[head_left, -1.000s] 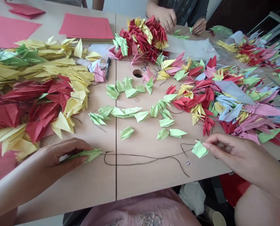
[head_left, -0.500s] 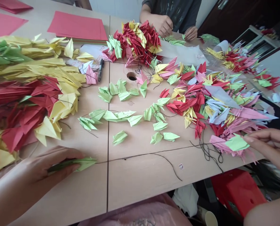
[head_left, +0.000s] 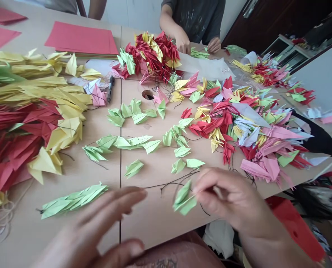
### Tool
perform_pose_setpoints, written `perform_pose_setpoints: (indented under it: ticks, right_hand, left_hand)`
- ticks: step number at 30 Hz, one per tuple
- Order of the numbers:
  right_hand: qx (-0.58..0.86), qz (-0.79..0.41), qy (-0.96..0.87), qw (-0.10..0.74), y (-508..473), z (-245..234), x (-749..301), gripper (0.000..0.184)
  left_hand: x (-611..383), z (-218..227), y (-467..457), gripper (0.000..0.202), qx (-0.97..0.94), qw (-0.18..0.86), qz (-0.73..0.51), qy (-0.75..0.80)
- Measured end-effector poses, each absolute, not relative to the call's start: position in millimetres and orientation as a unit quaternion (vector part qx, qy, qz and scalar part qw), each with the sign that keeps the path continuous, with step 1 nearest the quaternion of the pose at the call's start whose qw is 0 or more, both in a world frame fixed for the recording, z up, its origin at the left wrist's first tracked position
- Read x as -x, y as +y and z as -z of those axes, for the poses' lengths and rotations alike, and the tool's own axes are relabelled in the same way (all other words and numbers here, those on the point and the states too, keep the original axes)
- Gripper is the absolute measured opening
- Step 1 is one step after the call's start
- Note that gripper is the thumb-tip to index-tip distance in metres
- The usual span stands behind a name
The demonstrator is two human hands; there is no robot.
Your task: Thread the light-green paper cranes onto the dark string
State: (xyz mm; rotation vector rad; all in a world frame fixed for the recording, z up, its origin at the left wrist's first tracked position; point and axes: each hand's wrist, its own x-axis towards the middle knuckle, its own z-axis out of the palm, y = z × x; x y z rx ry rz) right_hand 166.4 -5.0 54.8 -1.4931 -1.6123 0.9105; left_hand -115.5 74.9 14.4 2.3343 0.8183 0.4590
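My right hand point(head_left: 227, 197) pinches a green folded paper crane point(head_left: 185, 201) above the front part of the table. Whether a needle is also between the fingertips, I cannot tell. My left hand point(head_left: 98, 227), somewhat blurred, hovers palm down with fingers apart and nothing in them. Just beyond it lies a row of green paper cranes point(head_left: 73, 201) packed closely together, with a dark knot at its left end. A black thread point(head_left: 166, 184) runs over the table between my hands. Several loose green cranes point(head_left: 134, 168) are scattered farther back.
Strings of yellow cranes point(head_left: 40, 96) and red cranes point(head_left: 28, 137) cover the left side. A multicoloured heap point(head_left: 238, 123) fills the right. Red paper sheets point(head_left: 82, 37), a black pen point(head_left: 110, 89) and a table hole point(head_left: 147, 95) are behind. Another person's hands point(head_left: 184, 42) work opposite.
My left hand has let go of the green row and moved right. My right hand has come in from the far right with the green crane, along the thread.
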Motion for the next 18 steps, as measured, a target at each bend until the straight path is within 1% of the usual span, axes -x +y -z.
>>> perform_pose_setpoints:
  ticks: [2, 4, 5, 6, 7, 8, 9, 10, 11, 13, 14, 16, 18]
  right_hand:
    - [0.544, -0.368, -0.645, 0.391, -1, -46, -146, 0.009]
    - [0.521, -0.385, -0.641, 0.411, -2, -39, -136, 0.01]
    - [0.513, -0.403, -0.628, 0.423, -3, -35, -133, 0.007]
    - [0.507, -0.43, -0.61, 0.432, -5, -32, -132, 0.008]
    - [0.501, -0.461, -0.592, 0.432, -8, -29, -132, 0.023]
    - [0.493, -0.494, -0.579, 0.422, -10, -27, -133, 0.042]
    - [0.488, -0.523, -0.574, 0.398, -11, -25, -135, 0.057]
    - [0.483, -0.543, -0.581, 0.366, -12, -23, -137, 0.062]
    - [0.481, -0.547, -0.597, 0.336, -13, -22, -140, 0.054]
    - [0.495, -0.514, -0.63, 0.305, -14, -24, -148, 0.019]
    - [0.511, -0.489, -0.638, 0.306, -14, -26, -153, 0.012]
    - [0.541, -0.443, -0.637, 0.326, -16, -32, -165, 0.018]
    - [0.565, -0.418, -0.622, 0.345, -20, -40, -179, 0.019]
  left_hand:
    - [91, -19, 63, 0.052, -0.861, 0.388, -0.204, 0.257]
    - [74, -23, 56, 0.026, -0.825, 0.442, -0.235, 0.263]
    - [69, -24, 55, 0.015, -0.81, 0.459, -0.247, 0.269]
    - [66, -25, 54, 0.008, -0.798, 0.473, -0.251, 0.277]
    - [65, -26, 54, 0.008, -0.789, 0.486, -0.25, 0.28]
    - [65, -26, 53, 0.01, -0.784, 0.497, -0.246, 0.278]
    - [67, -28, 53, 0.012, -0.781, 0.506, -0.24, 0.276]
    - [68, -29, 53, 0.014, -0.782, 0.51, -0.236, 0.271]
    - [70, -30, 54, 0.015, -0.784, 0.508, -0.238, 0.266]
    - [74, -33, 56, 0.015, -0.795, 0.489, -0.238, 0.269]
    - [76, -35, 57, 0.014, -0.802, 0.474, -0.231, 0.28]
    - [81, -36, 61, 0.012, -0.811, 0.444, -0.218, 0.311]
    - [87, -34, 66, 0.011, -0.812, 0.417, -0.213, 0.349]
